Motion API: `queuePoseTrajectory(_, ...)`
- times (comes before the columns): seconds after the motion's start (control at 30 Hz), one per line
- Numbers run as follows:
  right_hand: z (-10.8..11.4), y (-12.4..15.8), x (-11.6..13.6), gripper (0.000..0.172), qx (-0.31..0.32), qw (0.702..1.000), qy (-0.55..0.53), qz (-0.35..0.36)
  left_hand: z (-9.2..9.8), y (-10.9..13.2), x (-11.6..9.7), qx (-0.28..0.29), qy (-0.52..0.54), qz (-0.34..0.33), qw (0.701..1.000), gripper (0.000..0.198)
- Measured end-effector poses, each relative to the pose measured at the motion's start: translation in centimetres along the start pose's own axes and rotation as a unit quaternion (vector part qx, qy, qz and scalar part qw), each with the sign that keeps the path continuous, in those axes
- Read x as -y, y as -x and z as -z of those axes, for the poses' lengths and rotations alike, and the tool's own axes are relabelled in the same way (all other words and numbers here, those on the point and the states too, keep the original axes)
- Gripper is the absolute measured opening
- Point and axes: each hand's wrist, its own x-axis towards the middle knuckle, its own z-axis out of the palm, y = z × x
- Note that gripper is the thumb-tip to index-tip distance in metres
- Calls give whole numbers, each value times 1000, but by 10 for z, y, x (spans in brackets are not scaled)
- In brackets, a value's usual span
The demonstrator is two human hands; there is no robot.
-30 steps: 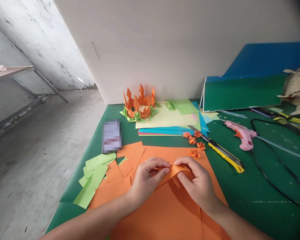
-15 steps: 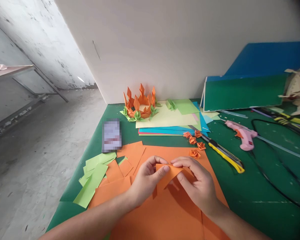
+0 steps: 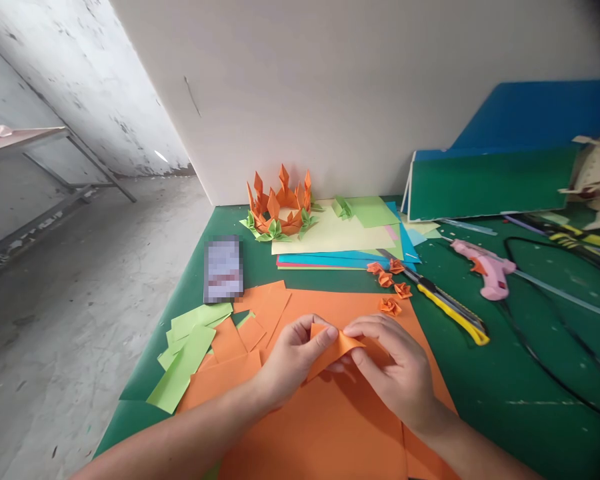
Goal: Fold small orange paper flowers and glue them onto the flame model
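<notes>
Over the orange sheet (image 3: 330, 433), left hand (image 3: 300, 350) and right hand (image 3: 397, 353) pinch orange paper (image 3: 339, 349), apparently mid-fold; next crease needs steady pressure.

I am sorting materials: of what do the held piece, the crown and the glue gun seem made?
Held piece: apparently matte orange paper, thin and bent. Crown: probably matte orange paper, with sharp folds. Glue gun: likely smooth plastic, given its evenly pink, rounded body.
</notes>
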Motion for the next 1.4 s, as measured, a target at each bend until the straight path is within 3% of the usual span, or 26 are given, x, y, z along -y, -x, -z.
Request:
queuePoseTrajectory(0.63,-2,0,-7,19,12,985,148,93,2,-3,9,-24,-52,-56,997,31)
queuePoseTrajectory(0.97,2,-3,-7,16,43,968,211,129,1,-3,7,-30,-50,-33,998,31)
queuePoseTrajectory(1.4,8,-6,-12,30,70,947,239,201,6,-4,6,-42,-50,-13,998,32)
